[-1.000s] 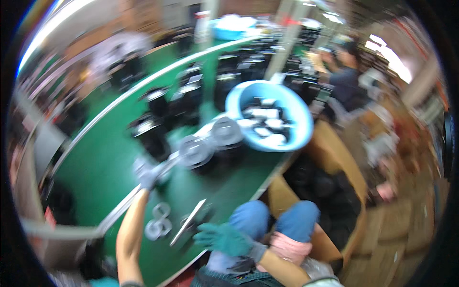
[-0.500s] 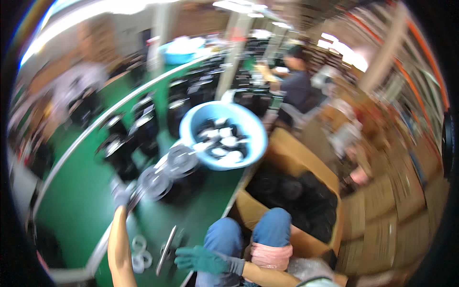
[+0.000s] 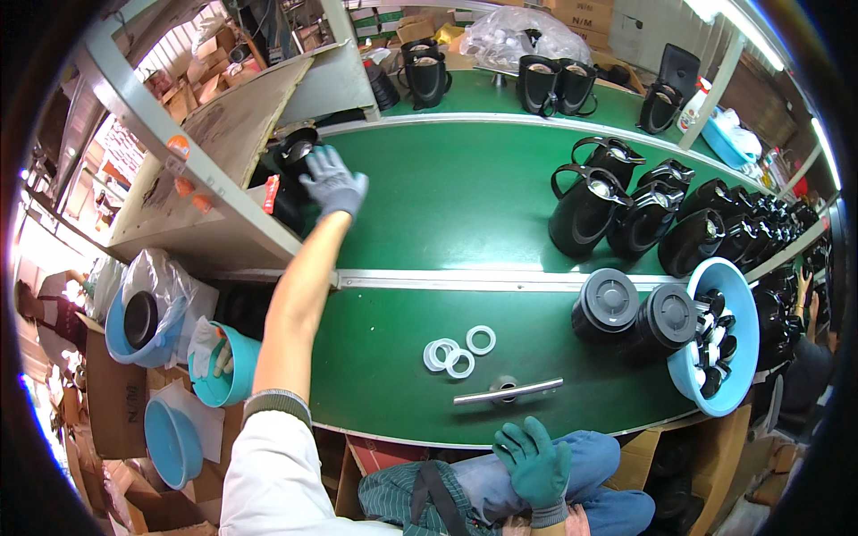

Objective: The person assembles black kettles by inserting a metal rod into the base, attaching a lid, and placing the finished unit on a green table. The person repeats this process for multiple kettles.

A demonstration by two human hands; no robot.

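Observation:
My left hand (image 3: 335,183), in a grey glove, reaches to the far left of the green bench (image 3: 429,223). Its spread fingers are at a black jug (image 3: 295,147) beside the shelf post; whether they touch it I cannot tell. In a green glove, my right hand (image 3: 534,460) is raised over my lap, fingers apart and nothing in them. In front of it, on the bench, lies a metal bar (image 3: 509,391) with a round hub at its middle. Several translucent rings (image 3: 460,362) lie to the left of the bar. Two stacks of dark round lids (image 3: 610,299) stand farther right.
Black jugs (image 3: 585,210) stand in groups along the bench's right side. A blue basin (image 3: 755,357) of small black and white parts sits at the right edge. A metal rail (image 3: 447,280) crosses the bench. On the left are a shelf post (image 3: 192,165) and a teal bucket (image 3: 241,375).
My view has swung left and the blur is gone. My left hand now stretches to the jug by the shelf. My right hand has turned, its fingers now pointing up.

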